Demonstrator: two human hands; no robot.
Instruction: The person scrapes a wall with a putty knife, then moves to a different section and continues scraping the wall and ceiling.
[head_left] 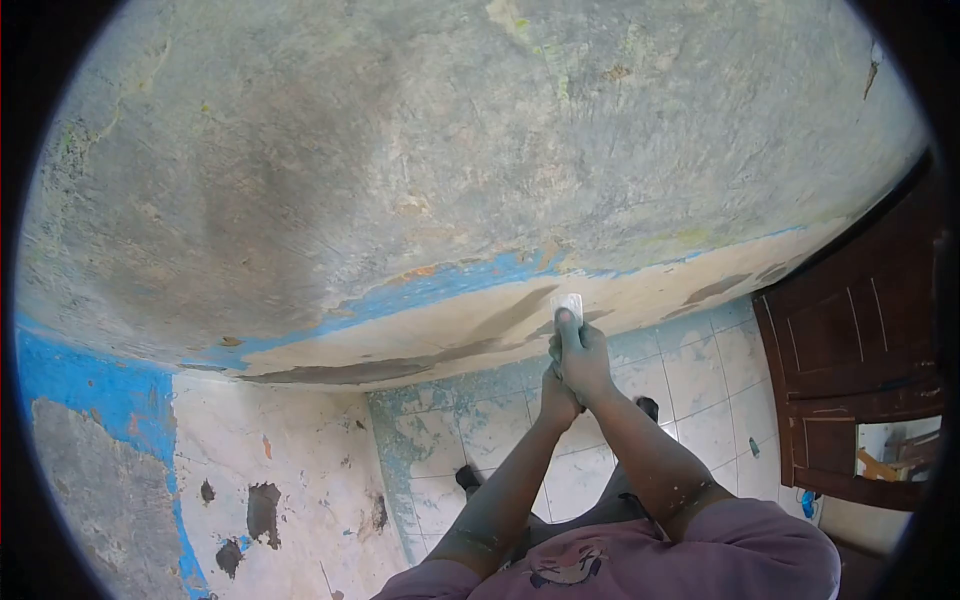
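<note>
Our right hand (587,365) and left hand (560,398) close fingers round a pale tool (571,300); wall (480,170) looks mostly bare, lower edge still painted.

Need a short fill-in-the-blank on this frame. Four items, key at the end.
1. In the picture, the right hand on the flat pale tool is ____ (higher/lower) than the left hand.
2. Between the wall's grey upper part and its cream lower band, the painted strip is coloured ____.
3. The floor is laid with ____.
4. The dark brown wooden furniture stands on the picture's ____ (left/right) side.

Missing words: higher; blue; tiles; right.
</note>
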